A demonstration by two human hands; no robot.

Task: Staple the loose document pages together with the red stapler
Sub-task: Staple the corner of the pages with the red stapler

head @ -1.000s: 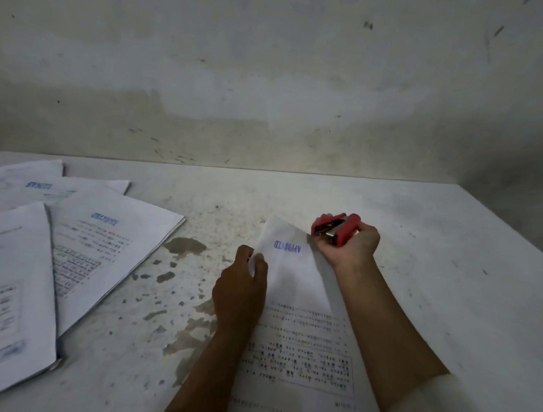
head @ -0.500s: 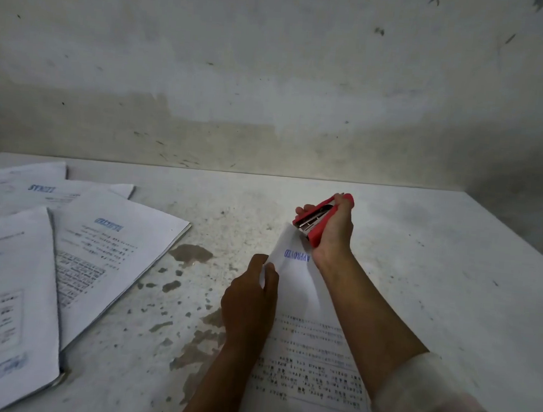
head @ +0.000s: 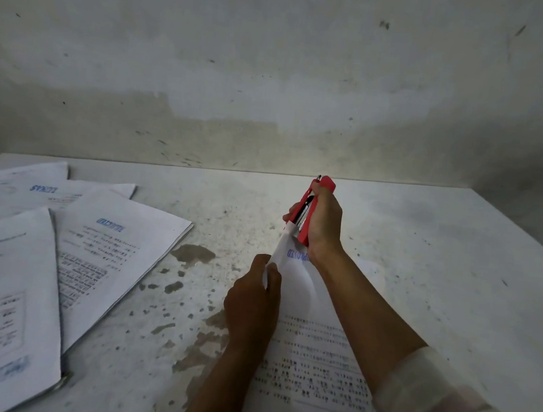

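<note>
A set of printed document pages (head: 313, 350) with a blue stamp near its far end lies on the white table (head: 438, 269) in front of me. My left hand (head: 252, 302) pinches the pages' left edge and lifts their far corner. My right hand (head: 324, 223) grips the red stapler (head: 312, 206), which stands nearly upright with its jaws down over that raised corner. Whether the jaws are pressed together on the paper is hidden by my fingers.
Several other printed sheets (head: 62, 253) lie fanned out on the left side of the table. Dark stains (head: 193, 253) mark the tabletop between them and my hands. A blotchy grey wall (head: 273, 91) rises right behind the table's far edge.
My right hand has turned the stapler from lying low and sideways to nearly upright over the corner. My left hand has raised the pages' far end along with it.
</note>
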